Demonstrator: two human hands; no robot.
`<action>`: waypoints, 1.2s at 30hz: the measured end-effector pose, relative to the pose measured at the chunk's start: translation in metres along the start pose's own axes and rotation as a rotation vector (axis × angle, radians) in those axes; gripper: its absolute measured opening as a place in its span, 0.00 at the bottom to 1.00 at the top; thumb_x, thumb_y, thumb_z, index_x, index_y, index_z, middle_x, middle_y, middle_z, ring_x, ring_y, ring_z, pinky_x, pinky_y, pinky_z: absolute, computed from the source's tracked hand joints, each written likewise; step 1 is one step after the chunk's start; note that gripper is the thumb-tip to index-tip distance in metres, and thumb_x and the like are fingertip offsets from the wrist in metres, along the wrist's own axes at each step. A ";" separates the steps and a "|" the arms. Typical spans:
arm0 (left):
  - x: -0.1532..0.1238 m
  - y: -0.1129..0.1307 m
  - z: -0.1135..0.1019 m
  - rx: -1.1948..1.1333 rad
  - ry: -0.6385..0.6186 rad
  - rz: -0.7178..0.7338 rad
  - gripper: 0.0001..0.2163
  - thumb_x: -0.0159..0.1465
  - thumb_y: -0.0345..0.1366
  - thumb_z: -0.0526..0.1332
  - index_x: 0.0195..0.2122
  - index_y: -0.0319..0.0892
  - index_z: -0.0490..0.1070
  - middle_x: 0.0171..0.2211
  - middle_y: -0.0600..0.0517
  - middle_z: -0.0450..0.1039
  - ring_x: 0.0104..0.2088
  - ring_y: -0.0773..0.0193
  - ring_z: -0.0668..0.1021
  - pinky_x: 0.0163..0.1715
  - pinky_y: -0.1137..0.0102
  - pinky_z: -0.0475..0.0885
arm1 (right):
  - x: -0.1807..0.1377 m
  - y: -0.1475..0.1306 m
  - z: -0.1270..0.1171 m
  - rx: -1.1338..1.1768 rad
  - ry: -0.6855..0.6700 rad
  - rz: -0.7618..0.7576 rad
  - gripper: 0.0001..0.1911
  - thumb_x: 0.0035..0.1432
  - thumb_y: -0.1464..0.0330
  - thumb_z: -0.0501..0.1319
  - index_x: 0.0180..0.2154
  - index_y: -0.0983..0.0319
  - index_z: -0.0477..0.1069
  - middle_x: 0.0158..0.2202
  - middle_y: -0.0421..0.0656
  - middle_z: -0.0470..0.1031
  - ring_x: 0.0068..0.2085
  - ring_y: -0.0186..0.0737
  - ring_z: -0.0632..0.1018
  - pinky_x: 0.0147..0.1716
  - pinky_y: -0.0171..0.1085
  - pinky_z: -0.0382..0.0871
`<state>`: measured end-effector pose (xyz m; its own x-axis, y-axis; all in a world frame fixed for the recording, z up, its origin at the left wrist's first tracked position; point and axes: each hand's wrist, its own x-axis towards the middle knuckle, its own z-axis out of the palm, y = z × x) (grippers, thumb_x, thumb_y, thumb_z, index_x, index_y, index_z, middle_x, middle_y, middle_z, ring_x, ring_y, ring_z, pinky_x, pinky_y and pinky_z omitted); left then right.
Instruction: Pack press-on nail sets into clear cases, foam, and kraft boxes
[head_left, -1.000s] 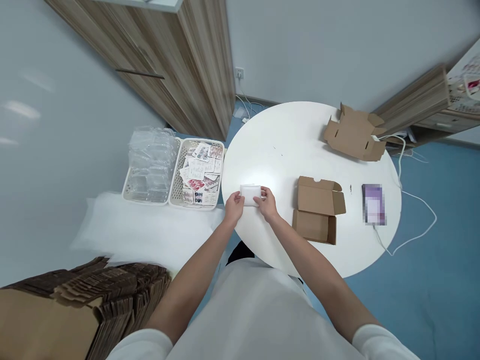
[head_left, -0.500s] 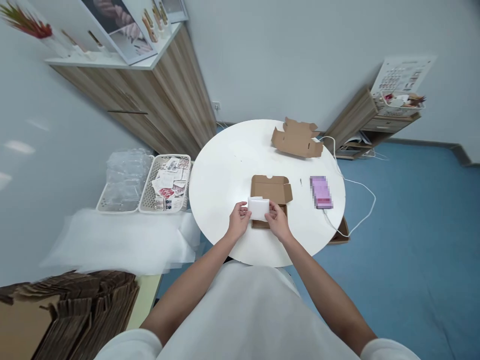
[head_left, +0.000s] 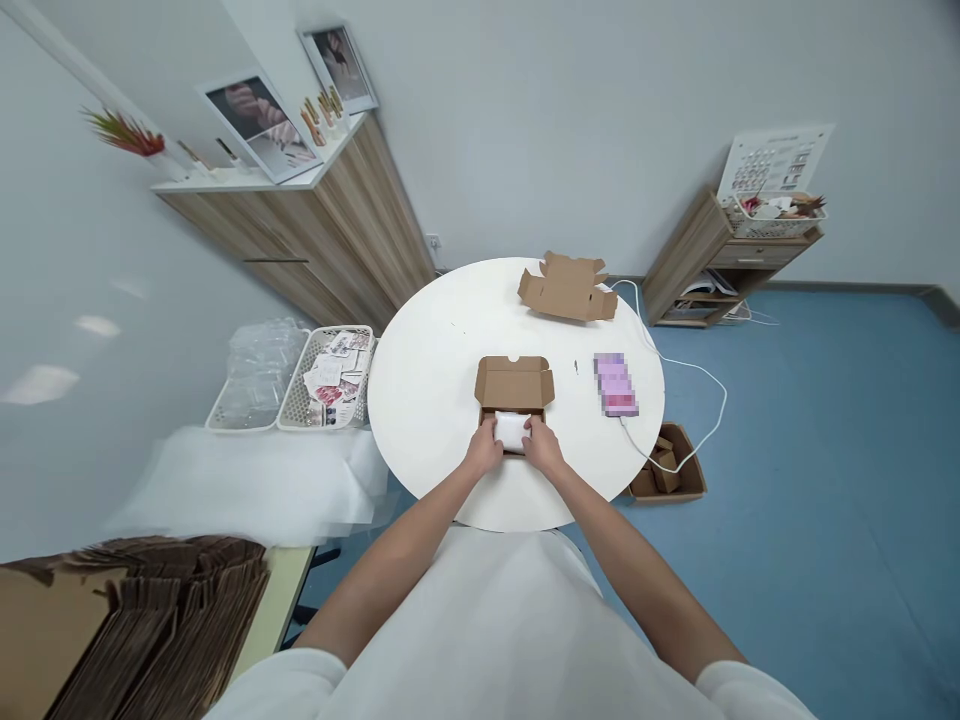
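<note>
A white wrapped packet (head_left: pixel 513 431) lies in the mouth of a small brown cardboard box (head_left: pixel 514 383), whose lid stands open away from me. My left hand (head_left: pixel 486 446) grips the packet's left end, and my right hand (head_left: pixel 541 446) grips its right end. Both sets of fingers are closed on it, with the fingertips partly inside the box. The packet covers most of the box's floor. What is inside the wrapping is hidden.
The box sits on a round white table (head_left: pixel 420 400). A flat cardboard blank (head_left: pixel 568 288) and a phone with a blurred screen (head_left: pixel 616 386) lie there too; the phone's white cable (head_left: pixel 679 362) hangs over the right edge. White baskets (head_left: pixel 289 398) and foam sheets (head_left: pixel 247 480) are at left.
Both hands have lowered the white packet from above the box into its opening. The view has also shifted, so the table sits slightly further left.
</note>
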<state>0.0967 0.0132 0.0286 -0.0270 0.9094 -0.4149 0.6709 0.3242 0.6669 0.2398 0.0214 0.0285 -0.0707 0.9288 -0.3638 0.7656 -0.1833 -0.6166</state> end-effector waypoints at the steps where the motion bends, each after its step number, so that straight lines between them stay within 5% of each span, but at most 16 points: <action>1: 0.000 0.000 0.001 0.037 -0.017 0.002 0.23 0.52 0.26 0.55 0.51 0.39 0.55 0.44 0.45 0.66 0.43 0.61 0.71 0.42 0.69 0.64 | 0.000 0.000 0.002 -0.035 -0.009 -0.017 0.14 0.48 0.76 0.51 0.39 0.60 0.59 0.37 0.44 0.68 0.36 0.39 0.71 0.32 0.34 0.60; 7: -0.004 0.007 0.006 0.191 -0.029 0.050 0.21 0.48 0.27 0.58 0.45 0.36 0.62 0.48 0.41 0.59 0.49 0.54 0.65 0.47 0.66 0.61 | -0.002 -0.001 0.007 -0.137 -0.012 -0.109 0.14 0.48 0.76 0.52 0.40 0.64 0.62 0.45 0.51 0.64 0.41 0.42 0.70 0.37 0.36 0.61; 12: -0.004 -0.002 -0.015 0.055 0.171 0.184 0.23 0.53 0.33 0.57 0.51 0.37 0.58 0.50 0.42 0.56 0.53 0.56 0.61 0.52 0.65 0.56 | 0.000 0.014 -0.013 0.084 0.140 -0.265 0.14 0.50 0.73 0.52 0.41 0.62 0.64 0.45 0.47 0.65 0.44 0.40 0.68 0.43 0.37 0.61; 16: 0.011 -0.012 -0.047 -0.215 0.206 -0.041 0.24 0.57 0.46 0.53 0.52 0.39 0.56 0.53 0.40 0.56 0.51 0.56 0.65 0.49 0.64 0.59 | 0.022 0.031 -0.044 0.416 0.261 -0.030 0.17 0.49 0.61 0.55 0.41 0.61 0.64 0.44 0.46 0.67 0.39 0.39 0.70 0.39 0.38 0.64; 20: 0.032 -0.014 -0.067 -0.563 0.078 -0.242 0.27 0.58 0.55 0.43 0.50 0.39 0.58 0.52 0.40 0.60 0.48 0.57 0.69 0.42 0.66 0.66 | 0.050 0.034 -0.065 0.828 0.029 0.252 0.22 0.49 0.50 0.50 0.38 0.60 0.65 0.41 0.46 0.69 0.33 0.37 0.70 0.30 0.35 0.65; 23: 0.040 -0.011 -0.067 -0.667 0.040 -0.257 0.29 0.57 0.57 0.42 0.48 0.39 0.61 0.51 0.41 0.62 0.47 0.57 0.69 0.39 0.66 0.68 | 0.065 0.026 -0.068 0.947 -0.088 0.304 0.25 0.50 0.47 0.47 0.36 0.59 0.66 0.37 0.44 0.70 0.28 0.34 0.68 0.26 0.34 0.64; 29: 0.045 0.004 -0.059 -0.703 -0.037 -0.172 0.29 0.58 0.57 0.38 0.42 0.41 0.67 0.47 0.44 0.66 0.46 0.58 0.70 0.41 0.66 0.66 | 0.075 0.001 -0.062 0.901 -0.200 0.222 0.24 0.49 0.47 0.48 0.36 0.57 0.68 0.35 0.41 0.70 0.28 0.33 0.67 0.26 0.33 0.61; 36: 0.046 0.001 -0.067 -0.634 0.039 -0.087 0.24 0.60 0.50 0.39 0.46 0.43 0.66 0.51 0.47 0.63 0.49 0.58 0.65 0.42 0.65 0.65 | 0.059 -0.004 -0.082 0.671 -0.196 0.008 0.20 0.47 0.62 0.54 0.45 0.51 0.65 0.50 0.37 0.65 0.45 0.39 0.66 0.39 0.37 0.61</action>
<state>0.0469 0.0732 0.0518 -0.0962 0.8779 -0.4692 0.0969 0.4774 0.8733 0.2853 0.1038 0.0666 -0.2287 0.8629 -0.4506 0.2105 -0.4081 -0.8883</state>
